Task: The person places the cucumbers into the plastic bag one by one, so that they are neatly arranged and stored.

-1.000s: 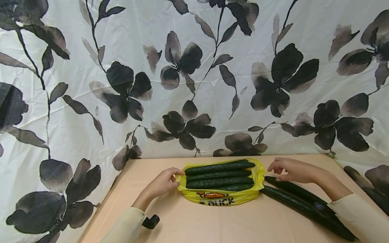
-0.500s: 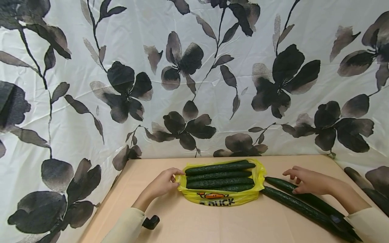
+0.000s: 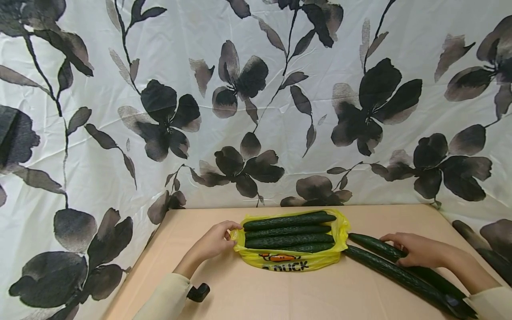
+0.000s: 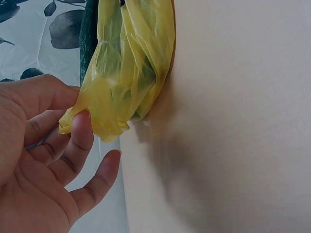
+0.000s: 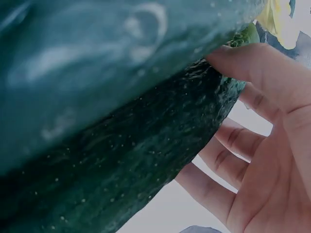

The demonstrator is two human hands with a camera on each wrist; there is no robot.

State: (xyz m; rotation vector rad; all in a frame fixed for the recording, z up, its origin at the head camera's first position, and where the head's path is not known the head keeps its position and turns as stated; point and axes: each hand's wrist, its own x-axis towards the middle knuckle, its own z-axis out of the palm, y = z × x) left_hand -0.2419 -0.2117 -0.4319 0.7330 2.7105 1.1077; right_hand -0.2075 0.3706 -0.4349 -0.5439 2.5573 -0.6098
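A yellow plastic bag (image 3: 248, 258) with dark lettering lies on the table, its mouth open upward. Several cucumbers (image 3: 288, 241) rest side by side inside it. My left hand (image 3: 216, 242) pinches the bag's left edge; the left wrist view shows the gathered film (image 4: 109, 92) between thumb and fingers. To the right of the bag, two long cucumbers lie slantwise. The farther cucumber (image 3: 370, 242) is under my right hand (image 3: 426, 252), which grips it with thumb and fingers on opposite sides. The nearer cucumber (image 3: 384, 266) lies alongside, large in the right wrist view's foreground.
The table (image 3: 280, 298) has a plain peach-coloured top. Behind it and at both sides hangs a white cloth (image 3: 256, 133) with dark flower prints. A small black object (image 3: 198, 293) shows at my left sleeve.
My right hand has moved from beside the bag's right end, rightward and down, onto the farther cucumber and now grips it. The left hand and the bag stay where they were.
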